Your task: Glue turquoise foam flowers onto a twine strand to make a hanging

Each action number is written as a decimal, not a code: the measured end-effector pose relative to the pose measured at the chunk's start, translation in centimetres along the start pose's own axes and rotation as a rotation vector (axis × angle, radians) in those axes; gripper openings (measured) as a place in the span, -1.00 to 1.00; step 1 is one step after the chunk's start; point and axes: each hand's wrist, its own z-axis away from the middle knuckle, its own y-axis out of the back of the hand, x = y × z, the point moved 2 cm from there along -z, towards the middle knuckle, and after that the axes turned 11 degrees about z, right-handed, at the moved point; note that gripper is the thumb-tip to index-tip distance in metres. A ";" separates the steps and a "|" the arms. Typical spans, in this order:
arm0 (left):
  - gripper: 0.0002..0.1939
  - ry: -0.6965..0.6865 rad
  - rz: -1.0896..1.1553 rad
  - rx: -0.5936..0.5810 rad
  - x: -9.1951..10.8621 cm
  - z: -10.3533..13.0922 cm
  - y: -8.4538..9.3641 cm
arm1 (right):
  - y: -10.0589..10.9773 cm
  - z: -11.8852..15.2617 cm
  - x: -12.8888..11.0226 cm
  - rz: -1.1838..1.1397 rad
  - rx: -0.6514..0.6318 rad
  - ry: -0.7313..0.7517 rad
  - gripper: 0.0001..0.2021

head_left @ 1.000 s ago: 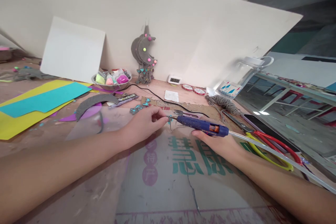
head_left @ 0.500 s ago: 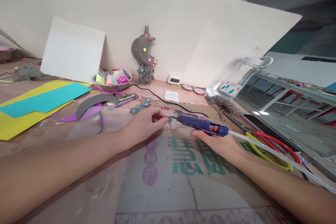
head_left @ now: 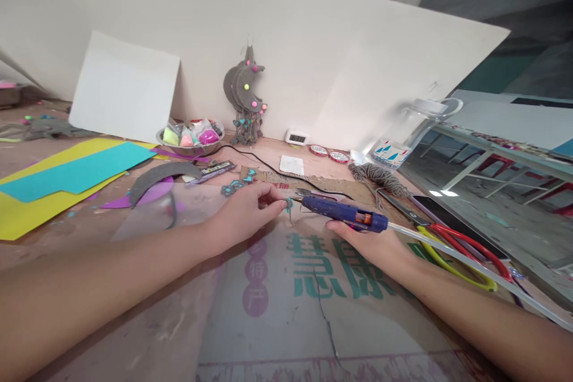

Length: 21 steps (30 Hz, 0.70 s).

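Between the thumb and fingertips of my left hand (head_left: 250, 209) is a small turquoise piece (head_left: 289, 204) with a grey strand hanging from it; its exact shape is too small to make out. My right hand (head_left: 364, 242) is wrapped round a blue hot glue gun (head_left: 342, 212), most of the fingers hidden behind it. The gun's nozzle points left and meets or nearly meets the turquoise piece. A clear glue stick (head_left: 430, 242) runs out of its back end. Just beyond my left hand lie several grey-edged turquoise hearts (head_left: 239, 182).
Printed cardboard (head_left: 277, 322) under clear plastic covers the worktop. Scissors (head_left: 465, 256), a phone (head_left: 456, 224), grey yarn (head_left: 380, 178) and a bottle (head_left: 398, 140) stand or lie at right. A bowl of clay packets (head_left: 179, 148), coloured sheets (head_left: 80, 170) and a decorated moon (head_left: 245, 86) are behind.
Both hands keep almost the same pose, with the glue gun's tip at the turquoise piece. Only a very slight shift of the view shows.
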 end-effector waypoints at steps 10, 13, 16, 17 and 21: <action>-0.80 0.017 0.042 -0.013 0.0 0.0 0.0 | 0.0 0.0 0.2 0.008 -0.008 0.021 -0.76; -0.79 0.030 0.070 -0.011 0.1 0.0 0.1 | 0.0 -0.1 0.4 0.027 -0.013 0.009 -0.75; -0.79 0.034 0.076 -0.007 0.3 0.1 0.1 | 0.0 -0.1 0.5 0.035 0.010 0.013 -0.75; -0.79 0.041 0.079 -0.004 0.3 0.1 0.1 | 0.0 -0.1 0.5 0.036 0.019 0.015 -0.75; -0.80 0.059 0.102 -0.001 0.5 0.2 0.1 | 0.0 -0.2 0.6 0.024 0.036 0.016 -0.78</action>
